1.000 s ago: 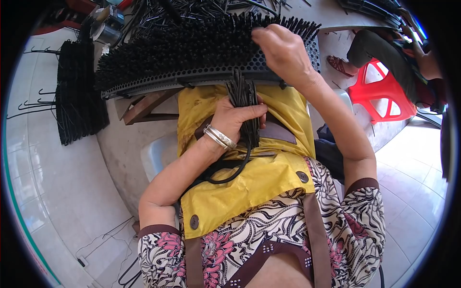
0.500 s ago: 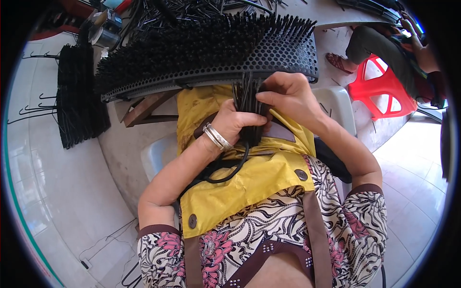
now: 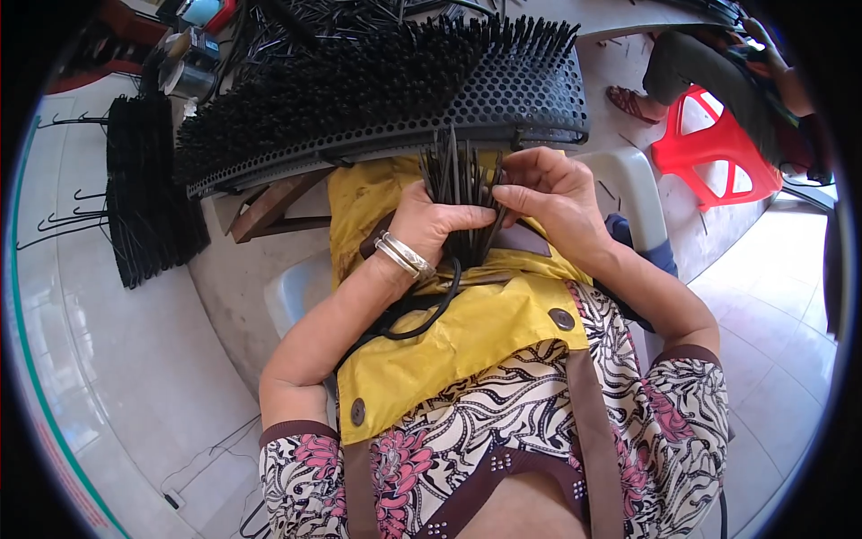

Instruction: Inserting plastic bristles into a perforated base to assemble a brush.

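Note:
A bundle of thin black strips (image 3: 458, 184) stands upright over my lap, its upper ends spread apart. My left hand (image 3: 424, 223), with silver bangles at the wrist, wraps around its lower part, thumb across the front. At the bundle's right side, the thumb and fingers of my right hand (image 3: 558, 199) pinch strips close to its edge; how many are between the fingertips is hidden. Just beyond both hands lies a curved black perforated board (image 3: 530, 101), with many black pieces (image 3: 332, 99) standing in its holes. Bare holes show at its right end and along its near edge.
Loose black strips (image 3: 359, 22) are heaped behind the board. To the left hangs a black bristly panel (image 3: 144, 189) beside metal hooks (image 3: 72, 216). At right are a pale plastic chair (image 3: 633, 180) and a red stool (image 3: 709, 157), with a person's leg (image 3: 682, 72) nearby.
My right hand has dropped slightly and turned at the bundle's right side. The strips' upper ends are more fanned out. My left hand keeps its hold.

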Demonstrator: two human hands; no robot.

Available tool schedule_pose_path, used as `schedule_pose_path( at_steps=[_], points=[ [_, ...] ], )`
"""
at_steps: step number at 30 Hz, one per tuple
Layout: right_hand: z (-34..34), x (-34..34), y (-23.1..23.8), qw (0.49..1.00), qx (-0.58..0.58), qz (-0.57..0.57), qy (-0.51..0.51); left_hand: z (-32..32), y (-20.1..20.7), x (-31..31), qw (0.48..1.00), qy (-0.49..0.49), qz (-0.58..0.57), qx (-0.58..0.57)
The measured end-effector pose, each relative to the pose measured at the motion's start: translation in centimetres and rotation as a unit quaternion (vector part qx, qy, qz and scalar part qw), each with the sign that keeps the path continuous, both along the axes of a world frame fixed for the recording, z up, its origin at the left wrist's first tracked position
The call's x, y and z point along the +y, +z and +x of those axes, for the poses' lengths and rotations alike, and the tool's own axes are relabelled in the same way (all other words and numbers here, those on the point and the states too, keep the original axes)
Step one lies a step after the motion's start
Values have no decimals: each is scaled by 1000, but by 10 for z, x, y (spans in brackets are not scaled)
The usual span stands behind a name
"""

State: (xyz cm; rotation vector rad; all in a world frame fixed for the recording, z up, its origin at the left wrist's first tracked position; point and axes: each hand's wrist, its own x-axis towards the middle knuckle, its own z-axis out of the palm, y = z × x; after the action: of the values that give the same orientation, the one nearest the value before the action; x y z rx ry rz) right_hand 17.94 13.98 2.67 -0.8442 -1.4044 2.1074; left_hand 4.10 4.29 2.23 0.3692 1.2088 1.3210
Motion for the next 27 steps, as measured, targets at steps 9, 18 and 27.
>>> schedule_pose_path(
  at_steps=[9, 18, 27],
  points=[
    [6, -5, -3, 1000, -14, -12, 16, -2, 0, -1, 1000, -8, 7, -24],
    [8, -5, -4, 998, -35, 28, 36, -2, -1, 0, 1000, -19, -2, -5],
    [9, -12, 2, 999, -31, 14, 19, 1, 5, -1, 998, -17, -2, 56]
  ],
)
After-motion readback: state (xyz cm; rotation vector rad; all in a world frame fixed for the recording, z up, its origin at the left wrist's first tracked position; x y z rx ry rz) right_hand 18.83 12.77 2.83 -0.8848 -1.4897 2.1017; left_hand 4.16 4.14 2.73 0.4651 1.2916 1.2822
